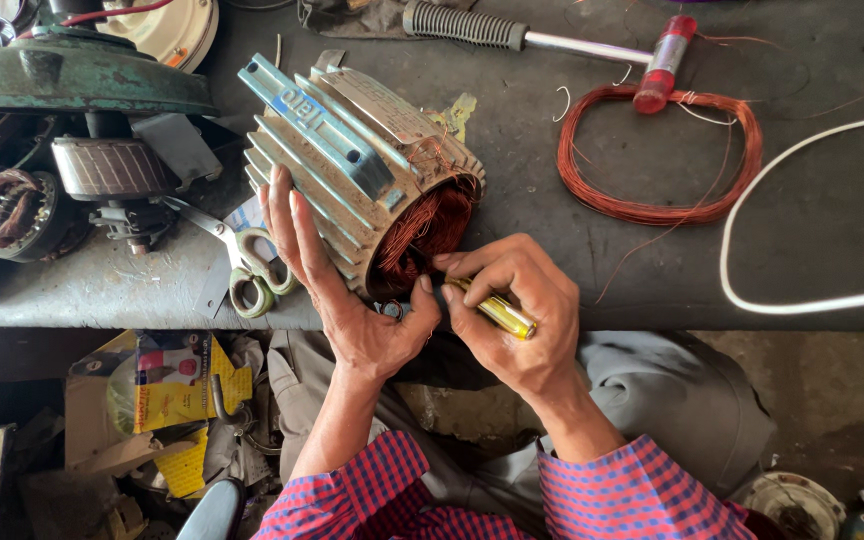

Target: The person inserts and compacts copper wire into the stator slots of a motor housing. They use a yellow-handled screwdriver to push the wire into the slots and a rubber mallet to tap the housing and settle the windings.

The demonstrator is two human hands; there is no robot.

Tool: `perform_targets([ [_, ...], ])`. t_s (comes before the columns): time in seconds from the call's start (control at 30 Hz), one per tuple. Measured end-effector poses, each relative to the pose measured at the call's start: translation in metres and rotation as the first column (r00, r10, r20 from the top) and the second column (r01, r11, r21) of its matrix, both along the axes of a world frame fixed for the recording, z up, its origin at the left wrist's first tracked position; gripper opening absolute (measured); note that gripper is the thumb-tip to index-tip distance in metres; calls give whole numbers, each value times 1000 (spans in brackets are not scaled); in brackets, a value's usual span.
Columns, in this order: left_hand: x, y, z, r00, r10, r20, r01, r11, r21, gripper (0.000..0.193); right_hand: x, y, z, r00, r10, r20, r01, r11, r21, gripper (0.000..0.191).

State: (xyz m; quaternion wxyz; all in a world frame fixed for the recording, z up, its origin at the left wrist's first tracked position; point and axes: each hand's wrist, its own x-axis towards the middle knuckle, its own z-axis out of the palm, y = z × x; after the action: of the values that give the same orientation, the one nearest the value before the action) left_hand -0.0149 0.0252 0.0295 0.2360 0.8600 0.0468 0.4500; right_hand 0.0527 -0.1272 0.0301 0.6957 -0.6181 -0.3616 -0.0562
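The pale green ribbed metal motor housing point(352, 170) lies on its side on the dark grey surface point(832, 240), its open end tipped toward the near edge, and there the copper windings point(427, 235) show inside the bore. The left hand point(342, 290) is laid flat along the housing's ribbed flank, fingers spread up the fins, thumb hooked toward the open mouth; its grip is wide, pressing rather than clasping. The right hand point(512, 310) sits just beside the housing's open end, its grip narrow and closed around a slim yellow cylindrical tool point(492, 310), whose tip points toward the windings. Whether the tip touches the copper, I cannot tell: the fingers hide it.

Just left of the housing, a pair of scissors with pale green handles point(252, 265) lies on the surface, partly under the left hand's fingers. Further left of the housing sits a worn green motor end cover point(72, 80) with a wound rotor point(112, 168) below it. To the right of the housing lies a loose coil of bare copper wire point(652, 150), and a hammer with a red head and ribbed grey handle point(552, 42) rests beyond it, head on the coil. A white cable point(752, 215) loops further right.
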Motion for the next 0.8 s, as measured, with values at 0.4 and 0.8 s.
perform_targets([
  [0.4,0,0,-1,1000,5,5,-5,1000,16,108,-2,0,0,973,-13,-229,17,1000,14,20],
  [0.8,2,0,0,1000,8,15,-8,1000,16,108,8,-5,19,999,-52,7,52,987,-151,23],
])
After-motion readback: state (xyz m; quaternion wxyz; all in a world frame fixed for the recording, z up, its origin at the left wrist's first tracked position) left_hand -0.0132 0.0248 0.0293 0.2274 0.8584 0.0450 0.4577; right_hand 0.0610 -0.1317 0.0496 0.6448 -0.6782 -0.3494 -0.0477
